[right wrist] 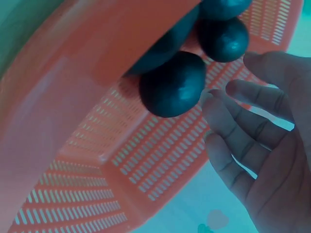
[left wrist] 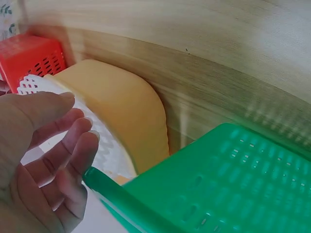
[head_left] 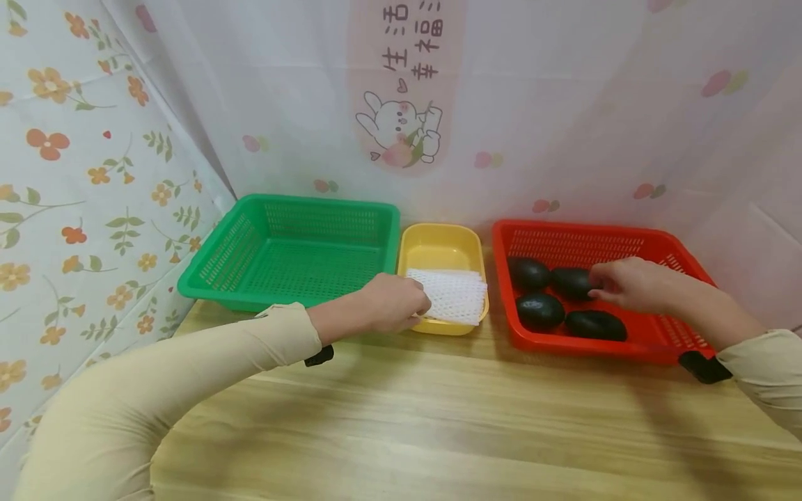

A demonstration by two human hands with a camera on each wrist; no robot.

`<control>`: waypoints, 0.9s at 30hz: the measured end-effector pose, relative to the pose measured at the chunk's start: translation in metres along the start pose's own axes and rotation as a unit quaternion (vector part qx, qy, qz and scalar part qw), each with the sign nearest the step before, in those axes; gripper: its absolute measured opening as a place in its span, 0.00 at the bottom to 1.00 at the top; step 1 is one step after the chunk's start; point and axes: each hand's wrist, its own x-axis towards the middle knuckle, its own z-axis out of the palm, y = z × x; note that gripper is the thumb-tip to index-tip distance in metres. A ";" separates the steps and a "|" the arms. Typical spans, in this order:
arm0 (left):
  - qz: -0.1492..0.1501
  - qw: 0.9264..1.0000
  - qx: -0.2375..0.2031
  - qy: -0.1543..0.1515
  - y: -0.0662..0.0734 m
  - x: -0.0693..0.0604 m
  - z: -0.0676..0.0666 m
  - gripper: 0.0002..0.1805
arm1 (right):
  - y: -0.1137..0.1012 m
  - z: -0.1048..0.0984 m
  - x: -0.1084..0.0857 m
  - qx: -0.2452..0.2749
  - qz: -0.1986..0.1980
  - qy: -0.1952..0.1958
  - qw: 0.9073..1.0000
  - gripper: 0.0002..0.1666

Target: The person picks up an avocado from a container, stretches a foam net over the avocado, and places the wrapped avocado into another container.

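Note:
My left hand [head_left: 395,303] is at the left edge of a white foam net [head_left: 447,296], which lies in and over the front of a yellow tray [head_left: 441,240]. In the left wrist view, the thumb and fingers [left wrist: 82,127] are loosely bent in front of the net with a gap between them. My right hand [head_left: 635,284] hovers over a red basket [head_left: 576,228], beside several dark avocados [head_left: 540,311]. The right wrist view has its fingers [right wrist: 228,119] spread close to one avocado [right wrist: 172,85]; whether they touch it, I cannot tell.
A green basket [head_left: 313,205] stands left of the yellow tray, with bare slotted floor visible. All three containers sit on a wooden table [head_left: 438,424]. Behind them hangs a printed curtain [head_left: 564,104], and a floral curtain [head_left: 94,174] hangs at the left.

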 end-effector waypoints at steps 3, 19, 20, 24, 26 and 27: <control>0.001 1.000 0.016 -0.001 0.002 0.003 0.000 0.11 | 0.005 0.002 -0.001 0.004 0.006 -0.025 1.000 0.14; -0.007 0.997 0.077 -0.015 0.006 0.013 0.013 0.03 | 0.018 0.009 0.002 0.029 0.019 -0.093 0.995 0.35; -0.006 0.997 0.076 -0.016 0.006 0.012 0.013 0.03 | 0.019 0.010 0.003 0.034 0.018 -0.096 0.995 0.36; -0.005 0.997 0.075 -0.015 0.006 0.012 0.014 0.02 | 0.021 0.011 0.006 0.048 0.022 -0.115 0.992 0.39; -0.004 0.997 0.075 -0.011 0.006 0.012 0.014 0.02 | 0.022 0.011 0.007 0.054 0.026 -0.132 0.990 0.40; -0.003 0.997 0.075 -0.009 0.006 0.012 0.014 0.02 | 0.023 0.012 0.007 0.060 0.030 -0.142 0.988 0.40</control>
